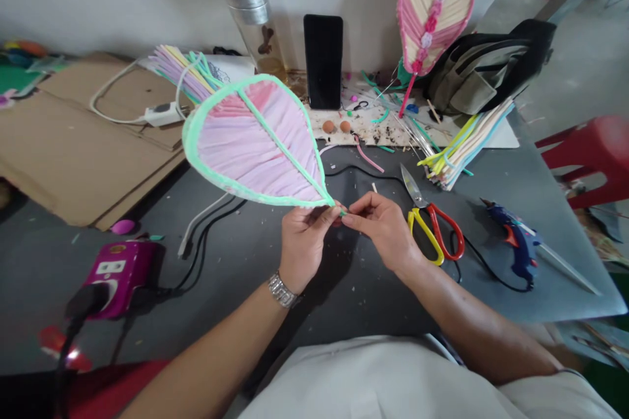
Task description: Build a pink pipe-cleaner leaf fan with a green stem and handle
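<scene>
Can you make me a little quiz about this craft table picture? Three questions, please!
1. True or false: the scissors with yellow and red handles lie untouched on the grey table.
2. Who pinches the pointed end of the leaf-shaped pink straw fan with a green rim? A: one hand. B: both hands. C: no hand.
3. Fill in: the blue hot-glue gun lies to the ___ of the scissors.
Key: 1 true; 2 B, left hand and right hand; 3 right.
</scene>
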### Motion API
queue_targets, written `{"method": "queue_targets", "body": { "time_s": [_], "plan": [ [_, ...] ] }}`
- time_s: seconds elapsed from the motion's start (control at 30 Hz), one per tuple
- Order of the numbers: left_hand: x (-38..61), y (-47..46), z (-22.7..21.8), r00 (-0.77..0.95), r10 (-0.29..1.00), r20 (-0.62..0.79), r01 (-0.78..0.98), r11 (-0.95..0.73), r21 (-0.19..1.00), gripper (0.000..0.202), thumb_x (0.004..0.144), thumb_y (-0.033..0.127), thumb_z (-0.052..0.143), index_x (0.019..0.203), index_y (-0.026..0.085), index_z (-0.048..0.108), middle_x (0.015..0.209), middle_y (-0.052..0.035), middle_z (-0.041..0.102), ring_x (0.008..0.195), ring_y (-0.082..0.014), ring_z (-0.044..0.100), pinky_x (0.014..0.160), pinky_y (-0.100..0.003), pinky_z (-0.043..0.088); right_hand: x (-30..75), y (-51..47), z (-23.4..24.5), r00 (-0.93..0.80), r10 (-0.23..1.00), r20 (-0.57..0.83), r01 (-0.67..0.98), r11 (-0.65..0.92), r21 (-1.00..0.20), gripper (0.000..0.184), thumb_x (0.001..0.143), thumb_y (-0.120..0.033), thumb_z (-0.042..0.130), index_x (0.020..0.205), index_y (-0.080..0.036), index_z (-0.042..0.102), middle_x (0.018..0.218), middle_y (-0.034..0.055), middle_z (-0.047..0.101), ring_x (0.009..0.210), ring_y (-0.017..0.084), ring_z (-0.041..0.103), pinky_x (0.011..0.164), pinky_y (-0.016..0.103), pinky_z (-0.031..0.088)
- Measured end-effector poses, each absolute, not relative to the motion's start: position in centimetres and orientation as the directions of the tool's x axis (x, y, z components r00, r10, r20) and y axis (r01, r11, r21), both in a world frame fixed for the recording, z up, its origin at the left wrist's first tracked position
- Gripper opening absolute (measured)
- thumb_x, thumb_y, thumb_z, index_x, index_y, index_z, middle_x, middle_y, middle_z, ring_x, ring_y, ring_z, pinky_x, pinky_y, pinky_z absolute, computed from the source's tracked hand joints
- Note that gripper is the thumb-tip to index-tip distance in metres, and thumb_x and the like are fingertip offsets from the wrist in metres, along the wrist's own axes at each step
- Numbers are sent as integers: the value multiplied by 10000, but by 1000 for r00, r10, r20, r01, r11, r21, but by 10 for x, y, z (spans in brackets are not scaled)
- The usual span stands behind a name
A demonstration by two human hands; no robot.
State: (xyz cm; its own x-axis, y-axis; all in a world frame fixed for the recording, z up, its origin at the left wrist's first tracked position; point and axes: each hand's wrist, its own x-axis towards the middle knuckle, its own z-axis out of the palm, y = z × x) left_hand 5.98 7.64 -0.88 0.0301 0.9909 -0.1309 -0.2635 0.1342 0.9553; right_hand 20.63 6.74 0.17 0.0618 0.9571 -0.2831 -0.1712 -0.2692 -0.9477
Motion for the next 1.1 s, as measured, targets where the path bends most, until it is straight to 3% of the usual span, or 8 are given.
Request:
{"method": "queue_targets", "body": {
  "time_s": [0.17,0.33,0.43,0.6,0.73,0.87,1.0,1.1],
  "plan": [
    [58,76,-9,67,994,-86,-256,101,962,154,788,330,808,819,182,776,796,-41,752,727,-162,654,726,-275,515,209,69,9,-92,937,-337,-224,-349,-910,238,618,-353,860,695,-175,722,670,-6,693,638,121,604,672,274,487],
    [59,75,-11,52,993,-110,-307,121,944,131,755,305,836,801,194,783,811,-28,757,771,-159,665,782,-273,516,206,63,12,16,978,-210,-111,-207,-972,224,698,-348,796,647,-166,676,587,-32,598,568,96,474,559,247,358],
    [60,75,-13,25,987,-158,-331,158,930,150,739,304,846,819,191,789,789,-16,744,715,-127,624,705,-238,488,204,59,13,61,989,-137,-7,-137,-991,216,750,-339,755,665,-161,666,575,-36,562,544,90,419,525,246,310],
    [59,75,-11,66,975,-210,-301,221,928,231,750,347,831,871,155,787,696,-2,677,602,-88,515,586,-214,413,204,54,11,105,989,103,282,70,-957,162,842,-239,659,692,-177,646,621,-24,569,572,105,457,553,253,346],
    [57,74,-8,100,961,-259,-281,277,919,268,719,350,845,868,138,777,696,-11,681,625,-105,549,606,-224,436,204,53,7,62,938,342,500,268,-824,169,878,-165,590,712,-191,613,673,1,580,655,139,511,629,277,388],
    [55,75,-7,76,947,-313,-283,322,904,295,675,352,870,849,135,771,726,-27,711,630,-117,577,597,-225,448,203,54,0,-31,866,499,616,410,-673,182,889,-128,546,723,-194,582,699,23,596,704,164,526,671,302,392],
    [56,78,-5,58,945,-321,-317,322,892,313,597,336,905,789,135,761,668,-10,693,593,-107,559,570,-219,444,200,55,-4,-60,845,531,667,429,-609,226,905,-130,530,690,-195,559,668,22,581,677,162,497,666,307,376],
    [55,79,-3,50,949,-312,-303,313,900,311,594,334,907,772,129,756,653,-10,693,592,-113,569,574,-224,457,199,54,-2,-16,883,469,604,382,-700,209,899,-153,562,695,-193,582,679,16,591,681,154,505,670,300,378]
  ]
}}
